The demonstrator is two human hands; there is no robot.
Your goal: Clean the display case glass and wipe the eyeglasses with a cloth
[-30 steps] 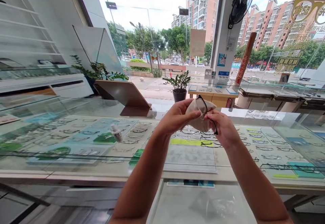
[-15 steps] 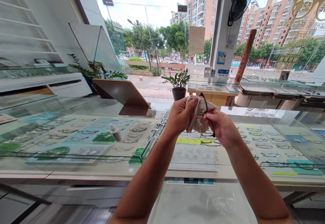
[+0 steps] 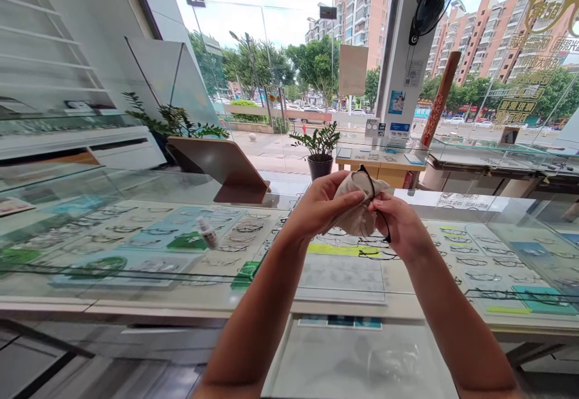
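Observation:
My left hand [image 3: 326, 201] is closed on a pale beige cloth [image 3: 355, 218], its thumb laid along the front of the fabric. The cloth is bunched around part of a pair of glasses [image 3: 386, 227] with dark temples. One dark temple rises above the cloth and the other hangs below it. My right hand [image 3: 398, 221] pinches the glasses near the middle of the frame, at the cloth's right edge. Most of the lens area is hidden by the cloth and fingers. Both hands are held up above a glass display counter [image 3: 190, 293].
Inside the counter lie rows of glasses [image 3: 248, 228]. A small white bottle [image 3: 207, 233] stands on the glass to the left. Behind it is a tilted brown-framed mirror or board [image 3: 217, 160]. A potted plant [image 3: 319, 145] is beyond my hands, and a black fan [image 3: 433, 3] hangs on the pillar.
My left thumb has straightened and slid down across the cloth toward the right. The glasses and cloth have shifted slightly to the right, while my right hand keeps its pinch.

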